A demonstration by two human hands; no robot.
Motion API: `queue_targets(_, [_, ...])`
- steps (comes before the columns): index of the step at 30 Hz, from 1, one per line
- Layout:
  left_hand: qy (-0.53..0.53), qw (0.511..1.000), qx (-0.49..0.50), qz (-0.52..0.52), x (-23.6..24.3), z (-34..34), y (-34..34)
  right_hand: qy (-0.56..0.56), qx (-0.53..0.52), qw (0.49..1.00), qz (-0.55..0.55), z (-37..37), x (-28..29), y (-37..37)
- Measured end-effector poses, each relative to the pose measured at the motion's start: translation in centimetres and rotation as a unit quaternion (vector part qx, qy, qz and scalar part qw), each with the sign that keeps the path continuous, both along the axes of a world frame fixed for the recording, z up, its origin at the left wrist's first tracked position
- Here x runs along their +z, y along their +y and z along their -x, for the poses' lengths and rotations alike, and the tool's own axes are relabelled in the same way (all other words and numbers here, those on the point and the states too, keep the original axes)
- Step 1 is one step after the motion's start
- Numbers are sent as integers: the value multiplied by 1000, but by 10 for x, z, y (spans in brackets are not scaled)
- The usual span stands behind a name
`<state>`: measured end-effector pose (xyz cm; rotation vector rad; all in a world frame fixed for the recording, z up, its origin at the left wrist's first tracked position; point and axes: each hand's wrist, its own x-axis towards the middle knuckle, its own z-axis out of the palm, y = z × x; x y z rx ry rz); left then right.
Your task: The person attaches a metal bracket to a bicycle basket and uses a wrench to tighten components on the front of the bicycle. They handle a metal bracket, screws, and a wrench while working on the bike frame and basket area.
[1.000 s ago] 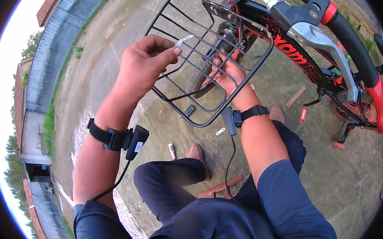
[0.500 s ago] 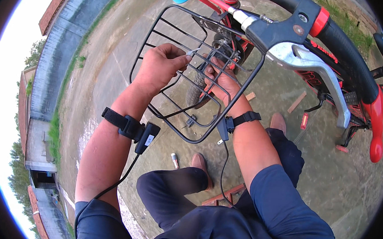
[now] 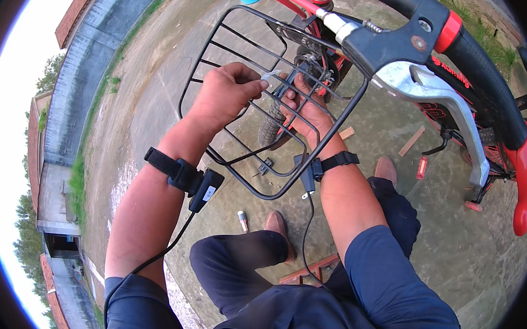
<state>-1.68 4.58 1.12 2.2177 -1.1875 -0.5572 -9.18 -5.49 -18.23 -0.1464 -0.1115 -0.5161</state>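
Both hands (image 3: 228, 98) (image 3: 307, 109) at black wire basket (image 3: 223, 42)

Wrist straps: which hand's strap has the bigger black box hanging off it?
The left hand: its wrist strap carries a larger black box with a cable. The right hand has a slimmer watch-like band.
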Motion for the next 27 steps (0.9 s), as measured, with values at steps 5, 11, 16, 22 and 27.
queue_targets(5, [-27, 999, -23, -3, -14, -7, -5, -6, 14, 999, -44, -7, -2, 3])
queue_targets(11, [-60, 996, -51, -47, -17, -10, -10, 26, 5, 999, -29, -8, -1, 5])
queue_targets(16, [-84, 992, -76, -52, -28, -13, -18, 21, 4, 999, -26, -6, -3, 0])
queue_targets(22, [-101, 989, -102, -26, -42, -21, -15, 6, 19, 999, -48, -11, -6, 1])
queue_targets(27, [-144, 982, -120, -26, -40, -13, -14, -41, 26, 997, -60, -13, -10, 2])
